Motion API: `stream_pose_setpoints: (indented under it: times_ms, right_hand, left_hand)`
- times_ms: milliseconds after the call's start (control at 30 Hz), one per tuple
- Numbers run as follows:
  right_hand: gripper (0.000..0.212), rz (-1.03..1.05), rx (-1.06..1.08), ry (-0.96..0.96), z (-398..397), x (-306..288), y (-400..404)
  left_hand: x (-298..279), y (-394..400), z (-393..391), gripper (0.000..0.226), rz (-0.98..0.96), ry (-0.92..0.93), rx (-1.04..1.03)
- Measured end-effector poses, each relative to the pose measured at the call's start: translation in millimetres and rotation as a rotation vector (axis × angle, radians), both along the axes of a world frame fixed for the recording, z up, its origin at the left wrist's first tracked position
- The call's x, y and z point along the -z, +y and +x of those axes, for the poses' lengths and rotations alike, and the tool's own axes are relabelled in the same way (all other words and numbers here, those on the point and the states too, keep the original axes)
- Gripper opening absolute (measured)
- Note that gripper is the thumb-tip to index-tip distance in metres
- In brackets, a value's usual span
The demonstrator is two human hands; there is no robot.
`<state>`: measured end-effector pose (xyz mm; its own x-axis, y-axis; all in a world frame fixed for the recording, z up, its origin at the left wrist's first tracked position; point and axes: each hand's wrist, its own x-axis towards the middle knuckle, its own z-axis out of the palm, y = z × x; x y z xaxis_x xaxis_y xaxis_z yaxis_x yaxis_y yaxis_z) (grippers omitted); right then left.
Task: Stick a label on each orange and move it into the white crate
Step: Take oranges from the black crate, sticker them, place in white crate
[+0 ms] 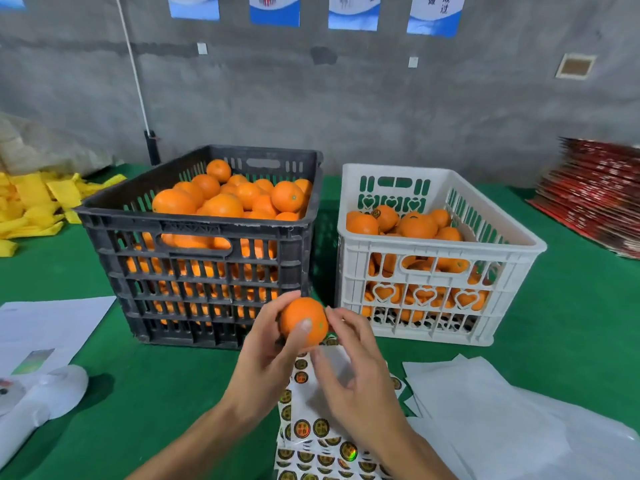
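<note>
My left hand grips one orange in front of the crates, thumb across its near side. My right hand hovers just right of that orange with fingers loosely bent, fingertips close to it; I cannot tell whether a label is pinched. Under both hands lie sheets of round gold-and-black labels. A black crate piled with oranges stands behind to the left. The white crate, partly filled with oranges, stands to the right.
Green cloth covers the table. White backing sheets lie at the front right, papers and a white roll at the front left. Yellow foam nets are heaped far left, and red flat boxes are stacked far right.
</note>
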<state>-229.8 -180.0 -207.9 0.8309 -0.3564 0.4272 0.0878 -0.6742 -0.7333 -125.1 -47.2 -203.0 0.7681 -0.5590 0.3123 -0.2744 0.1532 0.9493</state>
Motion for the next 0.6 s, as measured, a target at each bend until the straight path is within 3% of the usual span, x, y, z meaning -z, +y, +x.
stream_pose_setpoints:
  times_ms: [67, 133, 267, 433, 533, 600]
  right_hand:
    - [0.082, -0.202, 0.116, 0.048, 4, -21, 3]
    - [0.090, -0.282, 0.251, 0.002, 8, -50, 1]
    - [0.072, -0.396, 0.442, -0.211, 17, -110, -25]
    - [0.062, -0.656, 0.543, -0.126, 40, -161, -64]
    - [0.048, -0.755, 0.529, 0.013, 53, -166, -80]
    - [0.039, -0.744, 0.490, -0.032, 58, -161, -79]
  left_hand:
    - [-27, -14, 3, 0.052, 0.005, -0.056, 0.002]
    - [-58, -30, 6, 0.052, 0.052, -0.162, -0.007]
    - [-122, -58, 15, 0.062, 0.186, -0.450, 0.128]
    - [-188, -78, 55, 0.050, 0.343, -0.898, -0.032]
    - [-198, -71, 100, 0.043, 0.498, -0.900, -0.215]
    - [-196, -66, 133, 0.048, 0.670, -0.797, -0.254]
